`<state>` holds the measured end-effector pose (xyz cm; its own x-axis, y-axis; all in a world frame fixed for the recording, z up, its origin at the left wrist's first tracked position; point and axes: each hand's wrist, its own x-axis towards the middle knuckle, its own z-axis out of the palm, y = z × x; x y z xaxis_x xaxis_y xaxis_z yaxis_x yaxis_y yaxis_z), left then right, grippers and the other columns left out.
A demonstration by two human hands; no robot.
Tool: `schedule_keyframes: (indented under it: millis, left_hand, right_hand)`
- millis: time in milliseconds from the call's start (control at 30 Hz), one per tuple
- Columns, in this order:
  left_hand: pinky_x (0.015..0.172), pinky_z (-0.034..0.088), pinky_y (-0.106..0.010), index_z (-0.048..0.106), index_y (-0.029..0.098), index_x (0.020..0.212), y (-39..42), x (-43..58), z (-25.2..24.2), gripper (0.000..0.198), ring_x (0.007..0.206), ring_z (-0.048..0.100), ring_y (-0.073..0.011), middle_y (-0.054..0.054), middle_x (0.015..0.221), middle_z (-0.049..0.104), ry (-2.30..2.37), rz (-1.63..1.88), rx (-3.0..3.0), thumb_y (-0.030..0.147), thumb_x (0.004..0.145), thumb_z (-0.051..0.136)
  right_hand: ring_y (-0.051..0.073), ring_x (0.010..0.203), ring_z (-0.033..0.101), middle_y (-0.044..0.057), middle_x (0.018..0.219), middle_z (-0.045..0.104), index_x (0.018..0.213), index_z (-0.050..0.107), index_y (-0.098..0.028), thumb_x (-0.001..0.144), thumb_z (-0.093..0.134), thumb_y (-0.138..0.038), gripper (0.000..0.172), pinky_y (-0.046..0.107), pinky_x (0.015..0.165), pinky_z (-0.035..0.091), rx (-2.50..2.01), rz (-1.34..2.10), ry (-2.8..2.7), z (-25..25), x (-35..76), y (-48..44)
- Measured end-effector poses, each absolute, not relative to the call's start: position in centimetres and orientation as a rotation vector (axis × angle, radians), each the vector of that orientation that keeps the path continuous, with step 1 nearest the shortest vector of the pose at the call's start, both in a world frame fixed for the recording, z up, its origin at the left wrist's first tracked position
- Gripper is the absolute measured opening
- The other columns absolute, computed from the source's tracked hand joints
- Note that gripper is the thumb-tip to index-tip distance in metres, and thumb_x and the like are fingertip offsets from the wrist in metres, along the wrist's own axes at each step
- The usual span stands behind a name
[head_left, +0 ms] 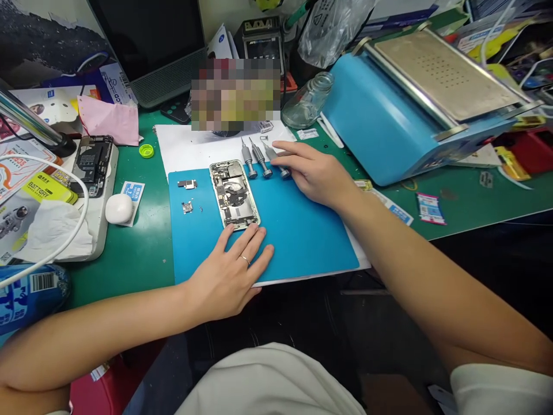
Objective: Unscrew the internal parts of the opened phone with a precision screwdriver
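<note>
An opened phone point(235, 193), its inner parts bare, lies on a blue mat point(302, 230). My left hand point(235, 265) rests flat on the mat with fingers spread, fingertips at the phone's lower end. Small phone parts, among them a shielded board piece point(187, 184) and a little metal bracket point(187, 207), lie left of the phone. Beyond the phone's upper right, two grey precision screwdrivers point(260, 158) lie side by side. My right hand point(309, 173) has its fingers on a third grey screwdriver point(271, 153) beside them; the thumb is hidden.
A large blue machine with a metal plate point(371, 115) stands at the right, near a glass jar point(309, 101). On the left are another opened phone point(93, 164), a white earphone case point(119, 208) and a white cable point(82, 213). A dark monitor point(151, 46) stands behind.
</note>
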<state>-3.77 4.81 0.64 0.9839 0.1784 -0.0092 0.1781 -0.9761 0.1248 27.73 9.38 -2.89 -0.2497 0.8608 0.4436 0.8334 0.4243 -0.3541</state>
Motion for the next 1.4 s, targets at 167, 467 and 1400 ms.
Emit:
schedule_keyframes:
  millis: [167, 467, 1400]
  left_hand:
    - [0.120, 0.021, -0.064, 0.036, 0.006, 0.155, 4.8, -3.7, 0.6, 0.067, 0.155, 0.023, -0.0407, -0.026, 0.164, 0.026, 0.272, 0.013, 3.009, 0.045, 0.102, 0.050]
    - [0.120, 0.021, -0.063, 0.037, 0.006, 0.155, 4.7, -3.8, 0.6, 0.066, 0.154, 0.023, -0.0407, -0.027, 0.164, 0.026, 0.280, 0.029, 3.013, 0.045, 0.102, 0.049]
    - [0.119, 0.023, -0.063, 0.037, 0.007, 0.154, 4.8, -4.0, 0.6, 0.065, 0.154, 0.026, -0.0408, -0.026, 0.164, 0.028, 0.293, 0.046, 3.012, 0.046, 0.103, 0.048]
  right_hand:
    - [0.027, 0.122, 0.068, 0.008, 0.131, 0.071, 0.120, 0.071, -0.025, 0.098, 0.052, -0.019, 0.030, 0.050, 0.106, 0.057, -1.404, -0.007, -2.020, -2.0, 26.2, 8.4]
    - [0.032, 0.119, 0.066, 0.011, 0.130, 0.070, 0.111, 0.073, -0.023, 0.096, 0.061, -0.025, 0.019, 0.058, 0.102, 0.054, -1.411, -0.049, -2.103, -2.5, 24.4, 9.2]
    - [0.024, 0.085, 0.077, 0.000, 0.091, 0.075, 0.110, 0.070, -0.037, 0.101, 0.056, -0.038, 0.016, 0.043, 0.077, 0.067, -1.295, 0.158, -1.262, -0.7, 20.7, 1.6]
